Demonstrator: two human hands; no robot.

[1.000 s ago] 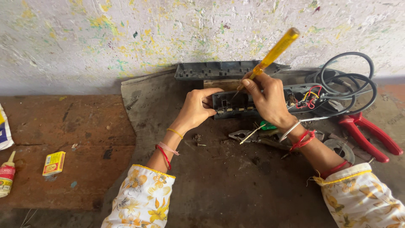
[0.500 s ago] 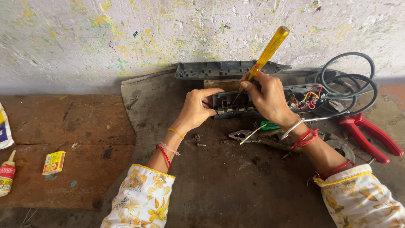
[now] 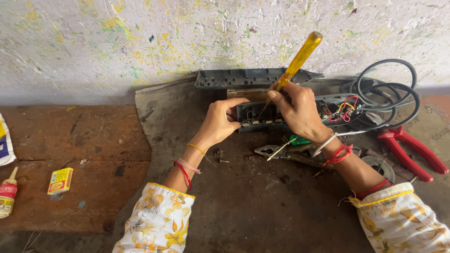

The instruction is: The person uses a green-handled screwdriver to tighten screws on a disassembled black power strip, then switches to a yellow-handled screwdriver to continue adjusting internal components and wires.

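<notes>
Behind right hand (image 3: 300, 110), screwdriver (image 3: 300, 58) tip unseen.

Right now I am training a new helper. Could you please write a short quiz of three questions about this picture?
1. True or false: the right hand holds a yellow-handled screwdriver.
2. What does the left hand steady? A) red pliers B) dark switch housing C) glue bottle
3. Which red-handled tool lies at the far right of the bench?

Key
1. True.
2. B, the dark switch housing.
3. The red pliers, untouched.
</notes>
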